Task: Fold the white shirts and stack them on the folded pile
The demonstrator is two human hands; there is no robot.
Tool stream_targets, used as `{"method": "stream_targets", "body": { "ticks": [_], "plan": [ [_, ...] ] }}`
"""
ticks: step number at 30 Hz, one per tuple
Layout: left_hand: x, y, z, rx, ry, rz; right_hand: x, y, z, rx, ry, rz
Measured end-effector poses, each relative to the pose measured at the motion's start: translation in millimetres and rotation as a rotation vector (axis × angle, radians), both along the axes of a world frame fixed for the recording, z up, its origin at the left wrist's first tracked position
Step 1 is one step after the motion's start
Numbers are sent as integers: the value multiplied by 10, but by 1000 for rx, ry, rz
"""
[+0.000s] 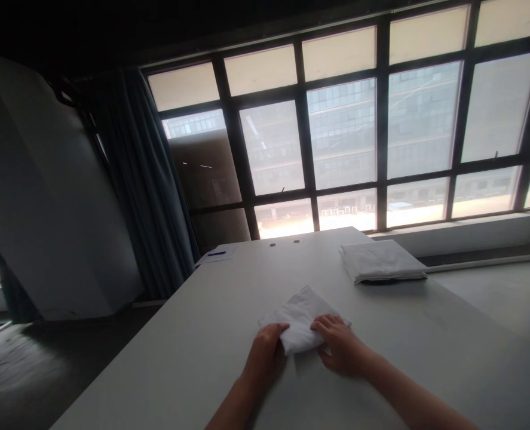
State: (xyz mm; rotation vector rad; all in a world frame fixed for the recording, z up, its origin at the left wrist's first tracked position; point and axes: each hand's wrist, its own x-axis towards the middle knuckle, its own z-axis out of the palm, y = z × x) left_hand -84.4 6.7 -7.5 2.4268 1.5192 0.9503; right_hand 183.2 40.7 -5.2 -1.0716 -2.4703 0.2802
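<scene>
A small folded white cloth (301,316) lies on the white table (193,364) in front of me. At its near left edge, my left hand (265,349) grips it with the fingers curled over the fabric. On the near right side my right hand (336,341) holds the cloth, fingers on top and the thumb low at the edge. The cloth's near edge is slightly raised between the two hands. Parts of it are hidden under my fingers.
Farther right on the table sits a stack of folded white fabric (383,260), its right side near the table's edge. Paper with a dark pen (217,253) lies at the far left corner. Beyond are a blue curtain (146,179) and large windows (343,134).
</scene>
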Motion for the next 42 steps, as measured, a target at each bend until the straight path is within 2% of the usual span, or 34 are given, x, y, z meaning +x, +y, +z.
{"method": "stream_targets", "body": {
  "ticks": [3, 7, 9, 12, 16, 19, 22, 25, 27, 29, 32, 34, 36, 39, 42],
  "plan": [
    [-2, -28, 56, 51, -106, 58, 7, 93, 5, -14, -37, -46],
    [20, -54, 148, 51, -252, 167, 241, 298, 112, -112, 12, -99],
    [17, -42, 189, 45, -298, 215, 380, 368, 248, -143, 118, -81],
    [-9, -24, 296, 59, -370, 287, 507, 371, 557, -151, 320, -48],
    [-13, -72, 574, 80, -489, 350, 494, 246, 970, -220, 619, -7],
    [6, -112, 742, 37, -554, 333, 438, 211, 1061, -272, 822, -40],
    [-40, -69, 715, -162, -491, 311, 439, 315, 888, -244, 770, -206],
    [-134, 37, 532, -345, -382, 396, 502, 472, 579, -49, 477, -456],
    [-155, 89, 412, -358, -349, 441, 516, 531, 399, 79, 281, -530],
    [-98, 91, 329, -286, -272, 406, 454, 520, 272, 108, 161, -495],
    [129, -5, 237, -172, -68, 222, 207, 383, 127, 45, 84, -382],
    [309, -102, 156, -171, 59, 107, 9, 256, 14, -6, 32, -326],
    [440, -181, 56, -200, 157, 73, -140, 154, -108, -42, -38, -283],
    [478, -214, -71, -195, 208, 185, -193, 113, -227, -60, -104, -280],
    [360, -142, -112, -149, 187, 380, -103, 165, -212, -44, -110, -372]
  ]
}}
